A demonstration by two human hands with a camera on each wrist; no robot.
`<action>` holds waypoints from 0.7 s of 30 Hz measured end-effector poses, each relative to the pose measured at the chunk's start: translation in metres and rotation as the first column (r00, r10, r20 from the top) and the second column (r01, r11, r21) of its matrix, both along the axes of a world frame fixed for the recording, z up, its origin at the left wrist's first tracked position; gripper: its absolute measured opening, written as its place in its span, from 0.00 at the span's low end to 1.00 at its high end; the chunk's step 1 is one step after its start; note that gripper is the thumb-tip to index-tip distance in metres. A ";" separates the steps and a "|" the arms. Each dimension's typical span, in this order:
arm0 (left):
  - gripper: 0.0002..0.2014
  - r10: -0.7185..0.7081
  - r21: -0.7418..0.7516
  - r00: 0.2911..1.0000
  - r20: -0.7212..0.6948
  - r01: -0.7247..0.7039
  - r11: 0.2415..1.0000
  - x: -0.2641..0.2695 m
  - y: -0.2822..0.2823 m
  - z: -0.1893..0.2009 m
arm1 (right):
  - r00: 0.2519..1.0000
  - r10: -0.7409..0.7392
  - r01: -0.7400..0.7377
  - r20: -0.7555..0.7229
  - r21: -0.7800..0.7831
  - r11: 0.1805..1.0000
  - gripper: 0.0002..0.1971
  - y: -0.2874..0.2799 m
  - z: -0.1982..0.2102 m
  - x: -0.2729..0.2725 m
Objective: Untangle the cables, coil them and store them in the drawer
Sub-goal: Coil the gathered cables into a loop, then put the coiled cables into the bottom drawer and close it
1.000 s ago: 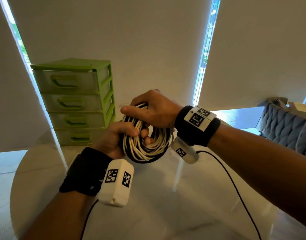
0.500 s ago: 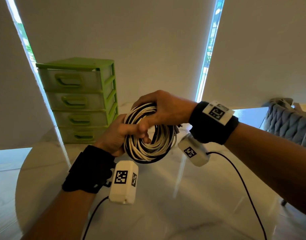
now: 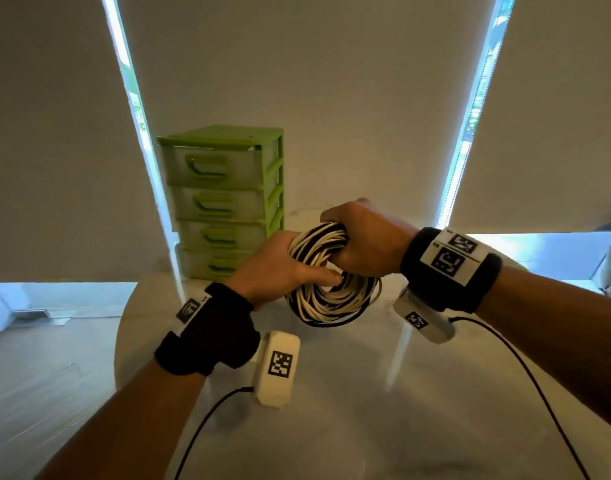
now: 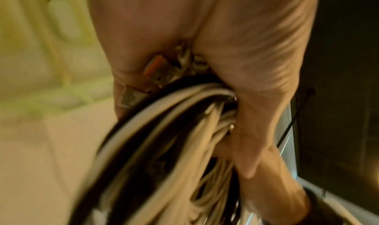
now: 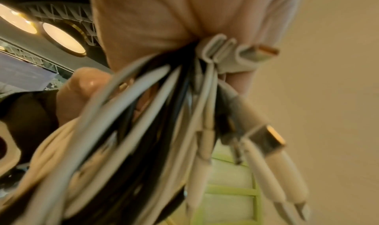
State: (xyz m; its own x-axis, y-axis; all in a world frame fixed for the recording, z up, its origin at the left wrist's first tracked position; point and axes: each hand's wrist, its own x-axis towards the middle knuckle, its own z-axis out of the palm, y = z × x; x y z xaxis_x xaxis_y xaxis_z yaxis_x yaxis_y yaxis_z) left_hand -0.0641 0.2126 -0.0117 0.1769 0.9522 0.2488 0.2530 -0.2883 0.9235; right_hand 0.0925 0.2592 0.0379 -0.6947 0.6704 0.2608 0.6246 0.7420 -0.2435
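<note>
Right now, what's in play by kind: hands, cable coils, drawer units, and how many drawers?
Hands: 2, left hand and right hand, both gripping the coil
Cable coil, black and white strands: 1
Green drawer unit: 1
Drawers in it, all closed: 4
Total: 8

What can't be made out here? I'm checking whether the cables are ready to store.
- Drawers: contents hidden behind shut, frosted fronts, head view.
- Cable coil: top covered by right hand and left hand; cable count unclear.
- Plugs: blurred in both wrist views, types uncertain.
</note>
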 end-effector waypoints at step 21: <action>0.24 0.258 0.150 0.806 -0.533 -0.210 0.966 -0.126 0.024 0.145 | 0.547 -0.476 -0.442 -0.688 -0.721 0.534 0.36 0.069 -0.031 -0.101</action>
